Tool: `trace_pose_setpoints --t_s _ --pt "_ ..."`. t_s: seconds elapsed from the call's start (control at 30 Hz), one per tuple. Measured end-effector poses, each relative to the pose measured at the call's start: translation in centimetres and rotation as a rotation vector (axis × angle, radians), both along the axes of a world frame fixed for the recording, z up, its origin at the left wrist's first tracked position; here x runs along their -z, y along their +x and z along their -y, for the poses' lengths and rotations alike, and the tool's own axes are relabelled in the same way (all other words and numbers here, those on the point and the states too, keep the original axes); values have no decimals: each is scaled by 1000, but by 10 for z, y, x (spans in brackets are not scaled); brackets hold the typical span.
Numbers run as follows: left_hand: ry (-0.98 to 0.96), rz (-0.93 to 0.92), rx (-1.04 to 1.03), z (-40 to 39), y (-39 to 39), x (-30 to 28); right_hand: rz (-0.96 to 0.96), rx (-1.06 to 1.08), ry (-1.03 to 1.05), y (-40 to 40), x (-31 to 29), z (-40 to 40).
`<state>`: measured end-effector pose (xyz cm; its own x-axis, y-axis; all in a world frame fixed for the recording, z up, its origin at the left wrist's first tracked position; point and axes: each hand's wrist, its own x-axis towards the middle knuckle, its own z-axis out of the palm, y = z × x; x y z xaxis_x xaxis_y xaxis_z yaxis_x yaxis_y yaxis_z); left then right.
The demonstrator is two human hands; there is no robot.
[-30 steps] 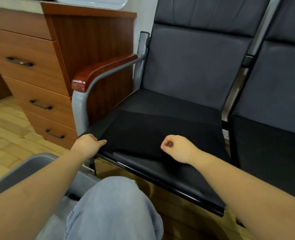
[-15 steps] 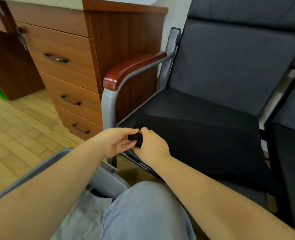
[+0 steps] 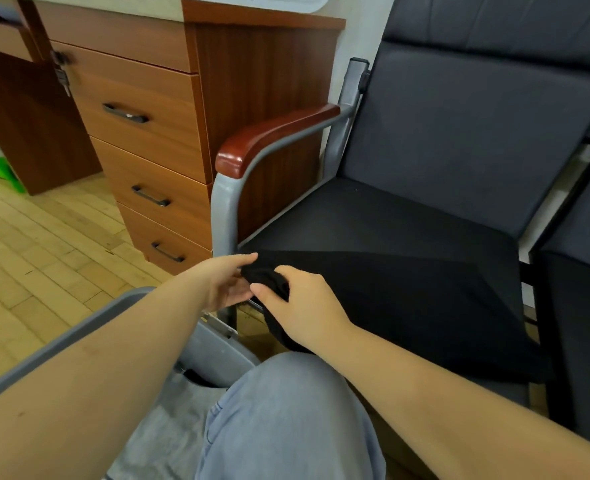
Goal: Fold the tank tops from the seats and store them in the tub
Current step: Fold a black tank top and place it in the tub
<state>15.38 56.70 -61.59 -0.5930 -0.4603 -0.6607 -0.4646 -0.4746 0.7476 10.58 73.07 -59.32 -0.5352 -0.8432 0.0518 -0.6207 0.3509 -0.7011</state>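
A black tank top (image 3: pixel 401 299) lies spread over the dark seat (image 3: pixel 373 216) of the left chair, its near edge hanging past the seat front. My right hand (image 3: pixel 304 306) grips a bunched corner of the cloth at the seat's front left. Beside that bunch is my left hand (image 3: pixel 229 282), its fingers straight and touching the cloth. The grey tub (image 3: pixel 217 351) stands on the floor below my left forearm, with grey cloth inside it.
A wooden drawer cabinet (image 3: pixel 155 143) stands left of the chair, close to its red-brown armrest (image 3: pixel 269 136). A second dark seat (image 3: pixel 584 306) adjoins on the right. My jeans-clad knee (image 3: pixel 286 417) is in front of the seat. Wooden floor stretches to the left.
Both hands held the cloth's front edge apart a second ago. My right hand has moved left, gathering the cloth into a bunch beside my left hand, which has straightened its fingers.
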Motion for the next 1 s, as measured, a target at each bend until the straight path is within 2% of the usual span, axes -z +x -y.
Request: trace_pose_setpoints --t_s 0.17,0.37,0.57,0.77,1.0 --pt "3 -87 -147 -12 -4 -8 26 8 -78 4 -6 -17" --pt "27 -233 -279 -33 -24 -34 92 141 -245 -17 -16 -45" --pt "-74 -343 -229 -82 -73 -70 154 284 -380 -51 -41 -93" --pt "-137 -441 -124 -139 -129 -91 222 376 -428 -86 -58 -157" --pt "-138 -448 -16 -201 -191 -88 283 515 -375 -128 -52 -225"
